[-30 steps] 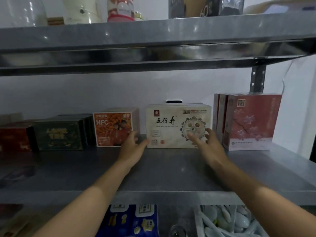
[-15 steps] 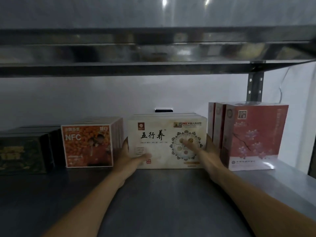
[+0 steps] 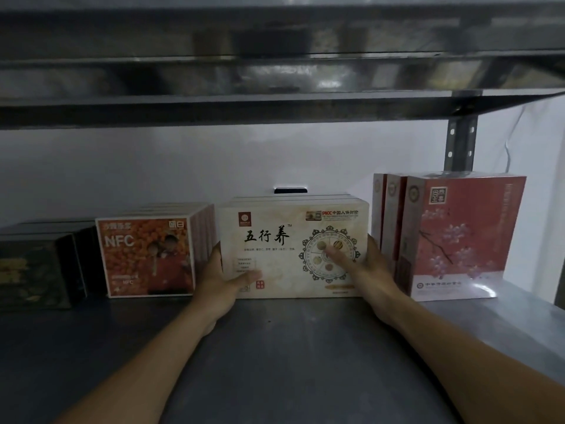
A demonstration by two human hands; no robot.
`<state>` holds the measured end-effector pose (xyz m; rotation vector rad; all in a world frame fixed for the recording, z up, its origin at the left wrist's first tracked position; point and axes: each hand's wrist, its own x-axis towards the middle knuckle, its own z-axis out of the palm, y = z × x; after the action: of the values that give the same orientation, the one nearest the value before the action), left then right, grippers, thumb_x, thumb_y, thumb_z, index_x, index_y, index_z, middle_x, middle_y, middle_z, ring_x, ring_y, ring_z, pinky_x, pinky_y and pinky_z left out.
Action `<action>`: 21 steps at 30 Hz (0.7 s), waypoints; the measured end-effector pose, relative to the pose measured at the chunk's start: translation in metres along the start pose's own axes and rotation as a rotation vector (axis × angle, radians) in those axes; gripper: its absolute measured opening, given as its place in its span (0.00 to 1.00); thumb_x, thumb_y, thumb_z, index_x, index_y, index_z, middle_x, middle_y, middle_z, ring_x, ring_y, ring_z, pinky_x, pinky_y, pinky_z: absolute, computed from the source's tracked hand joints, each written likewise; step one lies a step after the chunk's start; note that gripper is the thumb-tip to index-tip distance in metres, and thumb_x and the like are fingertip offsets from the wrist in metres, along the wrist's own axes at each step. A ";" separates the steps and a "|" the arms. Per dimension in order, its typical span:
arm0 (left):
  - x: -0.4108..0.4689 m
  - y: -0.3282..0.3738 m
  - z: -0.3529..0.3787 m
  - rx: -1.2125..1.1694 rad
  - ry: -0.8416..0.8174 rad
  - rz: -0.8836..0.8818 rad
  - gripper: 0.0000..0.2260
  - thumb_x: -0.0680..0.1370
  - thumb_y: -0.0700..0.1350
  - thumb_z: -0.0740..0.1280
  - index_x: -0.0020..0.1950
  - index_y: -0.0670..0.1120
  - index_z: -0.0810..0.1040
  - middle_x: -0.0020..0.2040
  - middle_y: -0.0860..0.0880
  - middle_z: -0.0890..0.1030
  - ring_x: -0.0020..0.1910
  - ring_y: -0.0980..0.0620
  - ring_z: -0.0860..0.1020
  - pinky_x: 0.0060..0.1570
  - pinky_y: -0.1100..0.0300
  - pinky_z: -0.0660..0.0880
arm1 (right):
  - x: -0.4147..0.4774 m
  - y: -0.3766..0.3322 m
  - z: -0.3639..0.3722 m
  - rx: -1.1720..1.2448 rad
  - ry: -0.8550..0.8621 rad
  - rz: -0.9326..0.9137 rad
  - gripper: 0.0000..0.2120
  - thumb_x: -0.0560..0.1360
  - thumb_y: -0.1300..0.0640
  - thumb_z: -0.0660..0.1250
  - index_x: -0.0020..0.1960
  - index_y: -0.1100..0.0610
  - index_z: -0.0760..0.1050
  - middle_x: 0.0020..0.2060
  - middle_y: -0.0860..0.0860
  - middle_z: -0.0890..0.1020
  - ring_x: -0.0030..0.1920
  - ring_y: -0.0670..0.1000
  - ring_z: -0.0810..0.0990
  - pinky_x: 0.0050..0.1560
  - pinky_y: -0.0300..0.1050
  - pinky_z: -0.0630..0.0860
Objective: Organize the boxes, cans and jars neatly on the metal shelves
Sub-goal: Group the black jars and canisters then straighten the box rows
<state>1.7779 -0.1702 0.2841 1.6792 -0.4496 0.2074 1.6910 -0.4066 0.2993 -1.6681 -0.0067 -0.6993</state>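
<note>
- Cream rectangular cardboard box [image 3: 293,249] upright on grey metal shelf [image 3: 290,356], between orange NFC box [image 3: 146,255] and red blossom boxes [image 3: 458,237].
- Left hand [image 3: 220,280], right hand [image 3: 370,273] grip its ends, thumbs on front, fingers wrapped behind.

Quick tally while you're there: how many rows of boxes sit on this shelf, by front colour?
Dark green row: 1
Orange row: 1
Cream row: 1
Pink row: 1
Total: 4 rows
Box counts within rows cannot be told.

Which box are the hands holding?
The cream box in the middle: the left hand and right hand grip its ends; the orange box and red box flank it.
</note>
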 end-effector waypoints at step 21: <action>-0.001 0.001 -0.002 -0.044 0.030 -0.031 0.32 0.68 0.41 0.78 0.68 0.50 0.69 0.55 0.58 0.79 0.55 0.58 0.77 0.44 0.67 0.73 | 0.001 0.004 0.001 -0.059 -0.020 -0.005 0.29 0.66 0.42 0.74 0.64 0.47 0.70 0.50 0.40 0.84 0.49 0.40 0.83 0.49 0.43 0.82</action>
<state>1.7765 -0.1682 0.2849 1.6367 -0.4031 0.1985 1.6932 -0.4072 0.2965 -1.7317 -0.0044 -0.6920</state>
